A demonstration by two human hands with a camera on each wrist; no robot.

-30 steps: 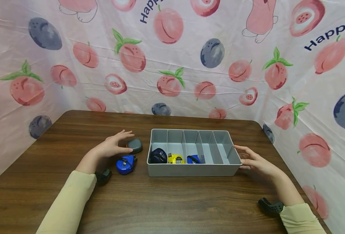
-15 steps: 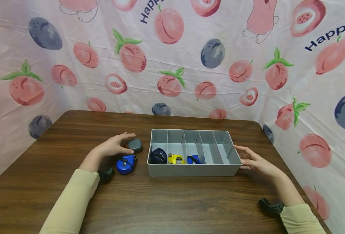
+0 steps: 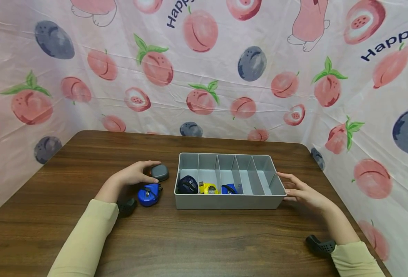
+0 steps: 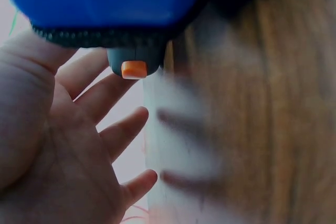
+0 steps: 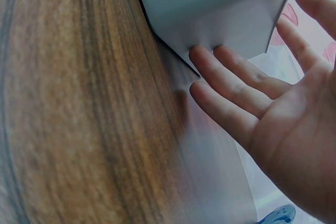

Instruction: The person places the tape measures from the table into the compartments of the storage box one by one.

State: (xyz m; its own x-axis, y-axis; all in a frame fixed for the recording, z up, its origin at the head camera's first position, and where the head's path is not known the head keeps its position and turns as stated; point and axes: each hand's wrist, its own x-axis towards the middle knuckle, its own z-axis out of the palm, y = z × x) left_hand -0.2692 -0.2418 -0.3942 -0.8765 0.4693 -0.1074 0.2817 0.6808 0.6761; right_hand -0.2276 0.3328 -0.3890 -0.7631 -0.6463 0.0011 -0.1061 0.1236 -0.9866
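Our left hand (image 3: 134, 174) sits nearer the grey object (image 3: 159, 172), thumb and fingers parted, hold unclear; our outspread right hand (image 3: 303, 194) touches the box (image 3: 229, 201). Seemingly mid-reach, we need a pinch.

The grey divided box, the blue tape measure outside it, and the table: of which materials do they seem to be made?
Grey divided box: probably moulded plastic, satin finish; its walls look thin, smooth and evenly coloured.
Blue tape measure: likely a hard plastic case, somewhat glossy; its smooth surface shows soft highlights.
Table: wood or wood-look laminate, slightly shiny; grain streaks show, but cannot settle which.
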